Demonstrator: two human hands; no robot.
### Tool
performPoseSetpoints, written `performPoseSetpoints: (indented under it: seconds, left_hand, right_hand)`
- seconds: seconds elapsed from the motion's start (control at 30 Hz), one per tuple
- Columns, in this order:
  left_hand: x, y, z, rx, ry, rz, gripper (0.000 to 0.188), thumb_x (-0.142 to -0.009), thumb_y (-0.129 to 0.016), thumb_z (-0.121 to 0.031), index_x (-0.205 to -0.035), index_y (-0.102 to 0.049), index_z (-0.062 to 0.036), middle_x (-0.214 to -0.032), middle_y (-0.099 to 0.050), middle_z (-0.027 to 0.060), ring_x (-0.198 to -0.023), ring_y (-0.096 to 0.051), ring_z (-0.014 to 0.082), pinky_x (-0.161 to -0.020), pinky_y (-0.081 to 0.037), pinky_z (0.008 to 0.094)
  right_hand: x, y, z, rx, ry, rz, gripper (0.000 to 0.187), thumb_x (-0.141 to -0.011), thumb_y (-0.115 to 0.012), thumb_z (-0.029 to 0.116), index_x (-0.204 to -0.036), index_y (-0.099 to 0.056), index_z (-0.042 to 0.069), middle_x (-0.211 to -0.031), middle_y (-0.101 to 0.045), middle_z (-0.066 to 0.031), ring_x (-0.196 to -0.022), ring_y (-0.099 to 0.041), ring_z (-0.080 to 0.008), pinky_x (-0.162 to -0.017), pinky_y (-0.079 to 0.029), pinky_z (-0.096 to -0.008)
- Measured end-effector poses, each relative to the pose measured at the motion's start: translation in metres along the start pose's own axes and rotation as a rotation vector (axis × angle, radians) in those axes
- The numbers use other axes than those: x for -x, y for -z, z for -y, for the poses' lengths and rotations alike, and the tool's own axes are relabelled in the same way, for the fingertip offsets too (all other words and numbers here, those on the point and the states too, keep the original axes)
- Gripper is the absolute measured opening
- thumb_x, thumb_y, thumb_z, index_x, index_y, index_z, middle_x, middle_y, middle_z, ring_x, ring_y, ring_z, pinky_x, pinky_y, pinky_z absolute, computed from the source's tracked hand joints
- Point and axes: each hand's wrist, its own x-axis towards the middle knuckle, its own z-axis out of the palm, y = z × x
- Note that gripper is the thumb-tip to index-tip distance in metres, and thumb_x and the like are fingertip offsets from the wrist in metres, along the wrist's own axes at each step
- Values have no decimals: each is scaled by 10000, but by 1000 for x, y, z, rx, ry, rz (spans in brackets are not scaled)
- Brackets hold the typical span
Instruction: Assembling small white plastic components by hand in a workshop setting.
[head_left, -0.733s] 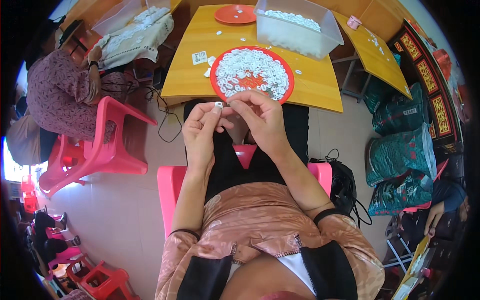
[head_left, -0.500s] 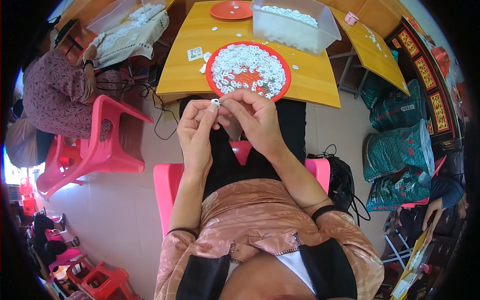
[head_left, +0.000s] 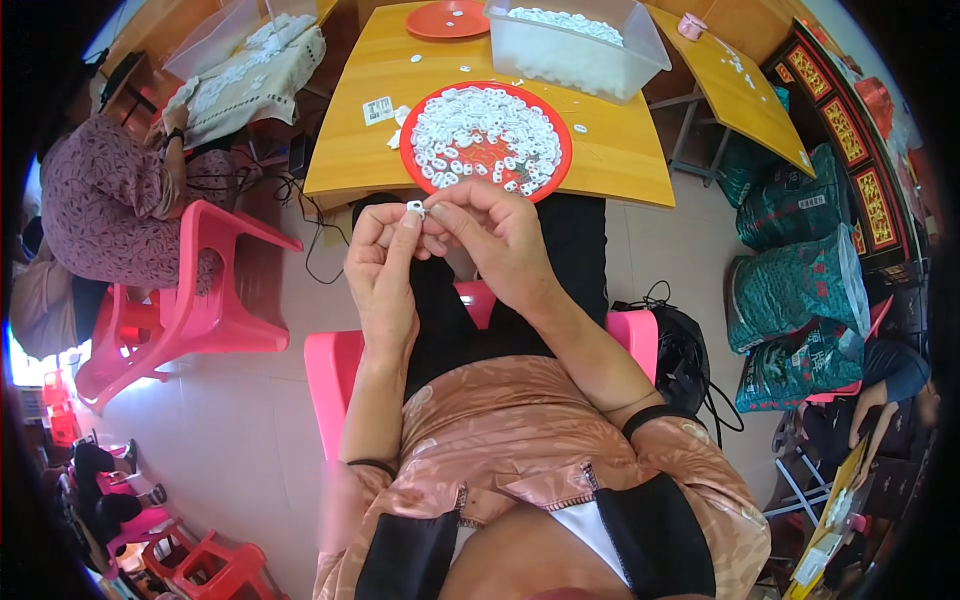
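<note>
Before us stands a yellow wooden bench (head_left: 625,160), the largest thing near our hands. We sit in a pink plastic chair (head_left: 334,385) with an armrest showing at either side. At the back right of the bench is a clear plastic bin (head_left: 570,68), and in it we see a heap of white pieces (head_left: 565,27). Closer to us, at the bench's front edge, lies a round red tray (head_left: 567,150), thickly covered with more of these pieces, its red bottom showing through near the middle. Behind it, at the far edge, sits a smaller orange plate (head_left: 425,20) with a few pieces on it.

Our left hand (head_left: 385,275) grips a small white piece (head_left: 415,207) between thumb and forefinger, just in front of the tray's near rim. Our right hand (head_left: 502,240) has its thumb and forefinger brought together right beside that piece; we cannot tell whether they grip anything. Left of the tray lies a white printed card (head_left: 378,110), and a loose piece (head_left: 580,128) rests on the wood to its right.
</note>
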Motion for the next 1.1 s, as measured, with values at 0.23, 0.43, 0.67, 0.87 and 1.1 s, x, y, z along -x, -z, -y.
performPoseSetpoints:
  seconds: [0.23, 0.43, 0.67, 0.87, 1.1]
  left_hand:
    - [0, -1, 2, 7, -5, 6, 83, -1058, -601, -91, -1061, -618, -9, -882, -745, 87, -756, -649, 101, -736, -481, 237]
    - [1, -5, -1, -52, -30, 1, 81, -1057, -605, -88, -1058, -617, -8, -891, -747, 90, -758, -656, 102, -741, -483, 234]
    - [-1, -2, -3, -183, -95, 28, 80, -1055, -612, -77, -1022, -614, -3, -856, -691, 54, -749, -632, 73, -697, -506, 226]
    - [0, 2, -11, -211, -80, 76, 104, -1054, -619, -84, -989, -616, -3, -805, -638, 21, -702, -595, 58, -656, -493, 211]
    - [1, 9, -24, -289, -74, 125, 109, -1057, -618, -99, -997, -614, -8, -801, -642, 16, -694, -596, 60, -651, -485, 209]
  right_hand:
    - [0, 1, 3, -21, -20, -9, 162, -1036, -630, 60, -1101, -698, -72, -952, -744, -77, -887, -717, -102, -794, -577, -233]
    - [0, 1, 4, 6, 0, -25, 154, -1030, -637, 54, -1095, -706, -67, -921, -728, -55, -849, -681, -81, -774, -557, -227]
    - [0, 1, -4, 78, 23, -29, 115, -1020, -634, 22, -1062, -700, -63, -861, -695, -31, -787, -629, -55, -722, -524, -225]
    - [4, -4, 8, 167, 90, -58, 92, -1008, -649, 13, -1033, -712, -50, -836, -681, -13, -778, -612, -44, -713, -511, -217]
    - [3, -8, 13, 186, 79, -63, 105, -978, -697, 32, -1015, -733, -58, -867, -718, -69, -758, -672, -80, -656, -535, -232]
